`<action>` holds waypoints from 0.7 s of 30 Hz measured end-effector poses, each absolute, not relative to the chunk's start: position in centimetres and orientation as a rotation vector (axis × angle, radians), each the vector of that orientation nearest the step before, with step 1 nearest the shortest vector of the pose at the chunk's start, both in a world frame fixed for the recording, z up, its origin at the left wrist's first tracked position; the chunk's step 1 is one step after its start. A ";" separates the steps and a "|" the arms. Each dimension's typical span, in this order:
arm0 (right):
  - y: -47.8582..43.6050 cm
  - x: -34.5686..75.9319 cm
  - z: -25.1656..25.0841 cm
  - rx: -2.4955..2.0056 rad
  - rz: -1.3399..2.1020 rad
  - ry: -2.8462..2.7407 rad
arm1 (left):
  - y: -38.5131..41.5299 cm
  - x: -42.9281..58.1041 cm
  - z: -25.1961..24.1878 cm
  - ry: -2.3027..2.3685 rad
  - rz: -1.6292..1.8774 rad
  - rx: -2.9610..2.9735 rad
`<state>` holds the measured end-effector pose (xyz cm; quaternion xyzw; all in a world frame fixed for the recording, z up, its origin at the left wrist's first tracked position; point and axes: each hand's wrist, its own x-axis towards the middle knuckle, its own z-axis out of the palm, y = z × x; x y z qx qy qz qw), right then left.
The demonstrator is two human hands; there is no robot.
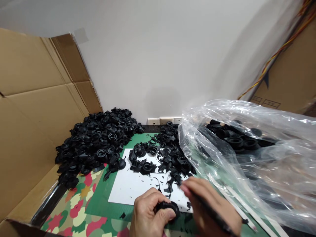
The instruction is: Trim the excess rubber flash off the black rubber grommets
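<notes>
My left hand (150,212) is closed around a round black rubber bellows part (174,209), with the thumb pressed on its near side. Close by on the right, my right hand (212,204) grips a dark, slim-handled tool (213,214). That hand is smeared by motion, and the tool's tip cannot be made out. Both hands are over the near edge of a white sheet (123,187). On the sheet lie several black rubber parts (146,167) and, to their right, a heap of black rubber scraps (176,161).
At the left, a large pile of black rubber parts (98,138) leans toward a cardboard box (44,108). A clear plastic bag (247,161) holding more black parts covers the right side. Under the sheet lies a green mat (101,197). Wall sockets (166,120) sit behind.
</notes>
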<state>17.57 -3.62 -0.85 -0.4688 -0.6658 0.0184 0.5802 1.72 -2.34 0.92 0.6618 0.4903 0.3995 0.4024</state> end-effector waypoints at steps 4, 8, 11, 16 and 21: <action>-2.9 19.1 -0.8 -1.201 0.162 -1.341 | -2.1 1.3 0.6 1.300 1.003 1.579; -3.2 19.1 -1.4 -1.257 0.567 -1.170 | -1.8 1.1 0.6 1.312 1.004 1.523; -3.6 18.4 -1.5 -1.176 0.767 -1.112 | -1.7 1.2 0.7 1.319 1.010 1.506; -4.0 17.0 -0.9 -1.023 0.906 -1.043 | -1.8 1.4 0.8 1.319 1.018 1.609; -4.0 16.2 -0.9 -0.983 0.903 -1.072 | -1.9 1.5 0.9 1.282 1.023 1.735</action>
